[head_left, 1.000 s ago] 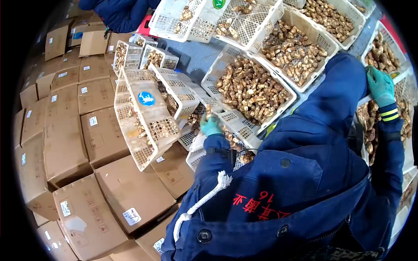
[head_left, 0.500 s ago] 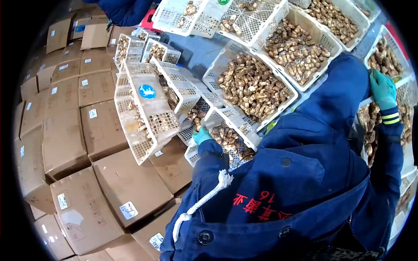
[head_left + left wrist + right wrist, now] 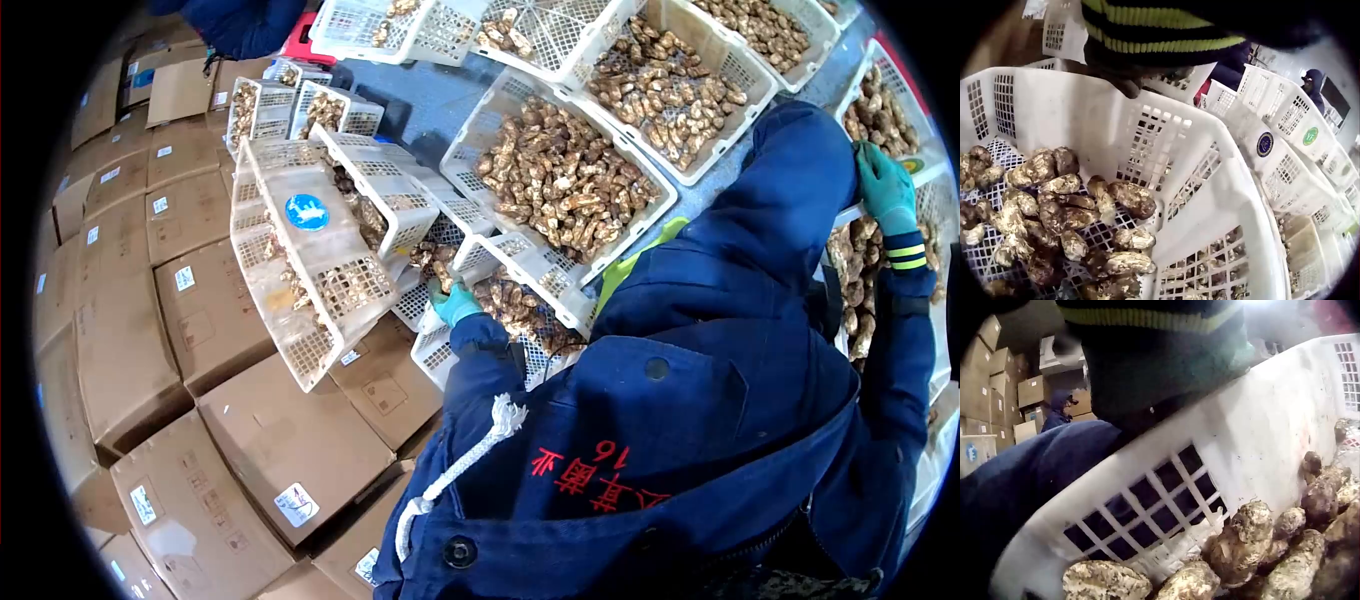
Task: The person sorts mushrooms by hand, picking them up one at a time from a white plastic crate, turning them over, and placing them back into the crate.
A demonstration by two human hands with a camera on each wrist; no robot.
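Crowding the left hand (image 3: 457, 304) and right hand (image 3: 887, 188), both grips unclear, crates (image 3: 340, 240) of mushrooms (image 3: 570, 180) stand near cartons (image 3: 293, 420).

Brown cardboard boxes (image 3: 290, 415) with white labels (image 3: 296, 504) fill the head view's left side. Near its top, another person (image 3: 238, 25) in dark blue appears beside a red object (image 3: 301, 40).

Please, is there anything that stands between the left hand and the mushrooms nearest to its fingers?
Nothing visible does: in the head view, the left hand is close beside these mushrooms. Whether it touches them, I cannot tell.
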